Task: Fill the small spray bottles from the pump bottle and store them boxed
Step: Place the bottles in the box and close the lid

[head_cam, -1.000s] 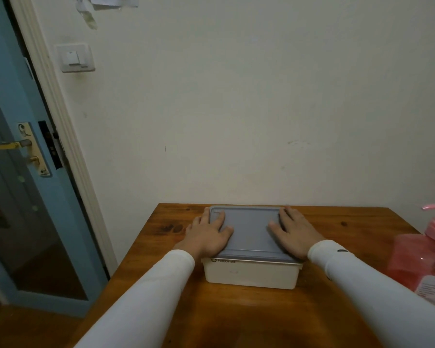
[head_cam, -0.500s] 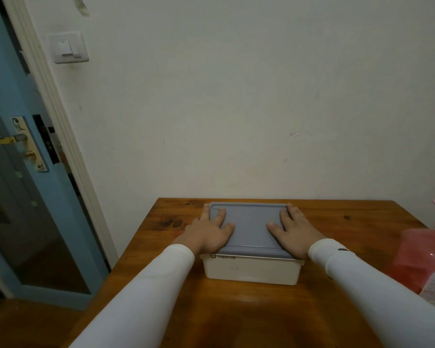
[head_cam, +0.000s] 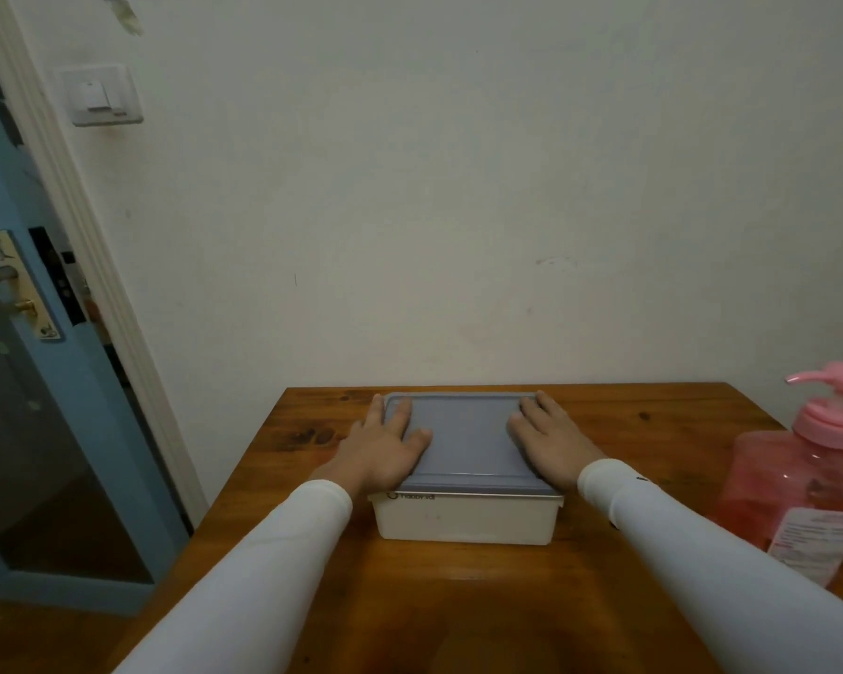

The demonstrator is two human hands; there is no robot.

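Observation:
A white plastic box (head_cam: 466,520) with a grey lid (head_cam: 466,437) stands in the middle of the wooden table (head_cam: 458,600). My left hand (head_cam: 385,449) lies flat on the lid's left side, fingers straight. My right hand (head_cam: 551,442) lies flat on the lid's right side, fingers straight. The lid covers the box, so its contents are hidden. A pink pump bottle (head_cam: 809,484) with a pink pump head stands at the table's right edge. No small spray bottles are in view.
The table stands against a pale wall (head_cam: 458,211). To the left, a blue door (head_cam: 30,430) with a brass handle stands beside the table, and a light switch (head_cam: 101,95) is on the wall above.
Both hands stay flat on the lid. The camera has shifted a little, bringing more of the pump bottle into view at the right.

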